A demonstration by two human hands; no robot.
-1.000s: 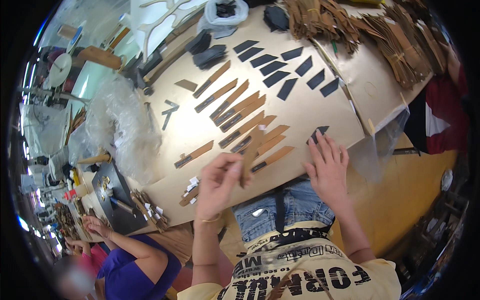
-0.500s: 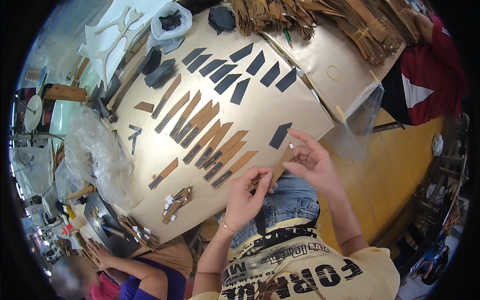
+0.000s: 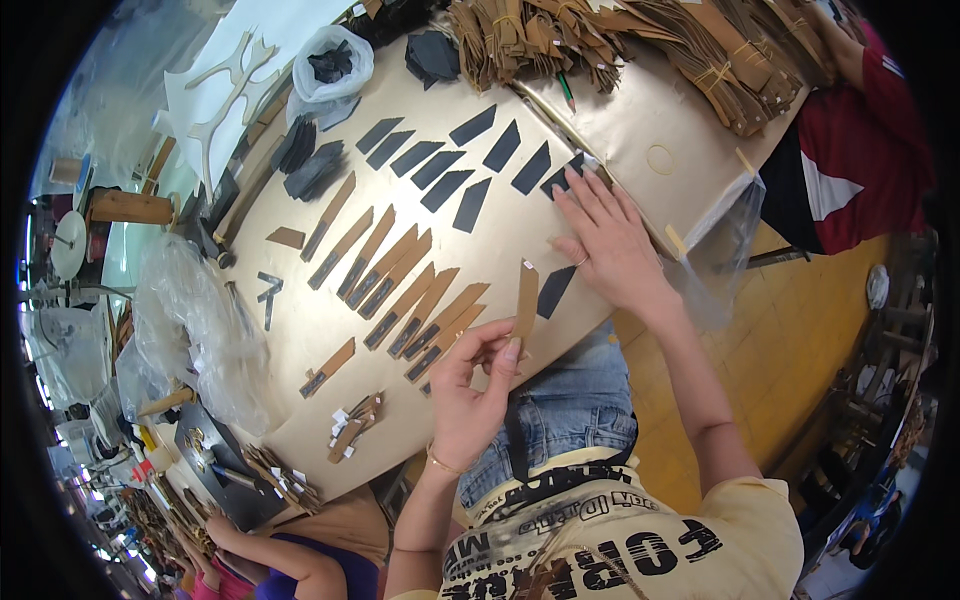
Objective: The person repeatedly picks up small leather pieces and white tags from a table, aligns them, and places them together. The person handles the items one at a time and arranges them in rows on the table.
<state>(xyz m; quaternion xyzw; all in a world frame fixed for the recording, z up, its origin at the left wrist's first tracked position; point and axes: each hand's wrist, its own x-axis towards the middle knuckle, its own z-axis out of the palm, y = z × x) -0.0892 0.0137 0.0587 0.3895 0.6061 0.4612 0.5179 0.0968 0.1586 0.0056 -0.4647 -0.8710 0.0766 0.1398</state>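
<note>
pinched between thumb and fingers, left hand (image 3: pixel 470 395) holds a tan strip (image 3: pixel 525 300) upright at six o'clock of the work board (image 3: pixel 480 260), rows of brown strips (image 3: pixel 400 290) at nine. right hand (image 3: pixel 608 245) lies flat, fingers spread, touching dark pieces (image 3: pixel 553 180) at two o'clock.

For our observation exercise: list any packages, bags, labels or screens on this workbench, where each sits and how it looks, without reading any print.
White plastic bag: far left of the bench, open, holding dark pieces.
Clear plastic sheeting: left edge, crumpled, see-through.
Clear bag: hanging off the right corner, empty-looking.
Bundled brown strips: far edge, tied stacks.
No screens visible.
</note>
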